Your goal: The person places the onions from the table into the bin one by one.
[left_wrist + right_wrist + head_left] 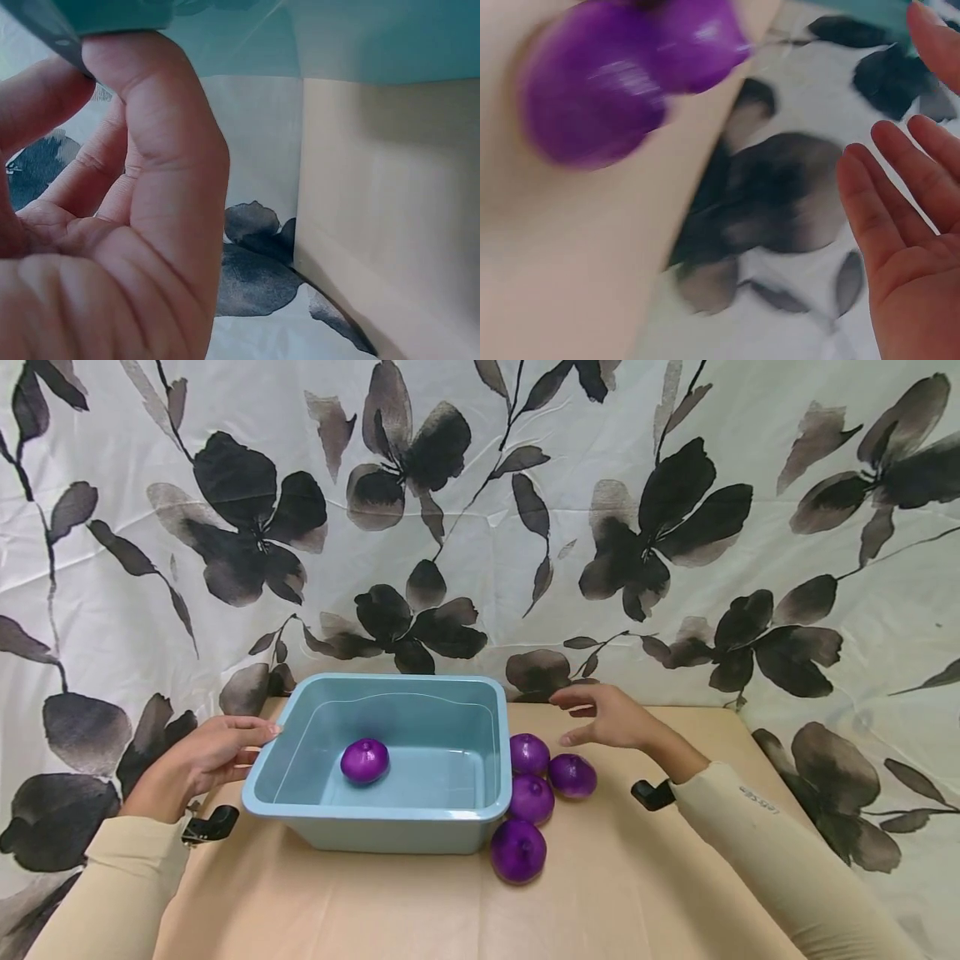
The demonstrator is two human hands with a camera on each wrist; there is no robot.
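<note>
Done: one purple onion [364, 759] is lain inside the blue tub [375, 810].
Left: four onions [531, 796] are grouped on the desk [645, 893] beside it.
Left hand [202, 760]: tub rim is pinched.
Right hand [611, 718]: held open, empty, above the onions.

Motion blur is smearing the purple onions [622, 71] in the right wrist view. The frame edge is cropping the right hand [911, 225] there, and the basin [300, 34] in the left wrist view.
</note>
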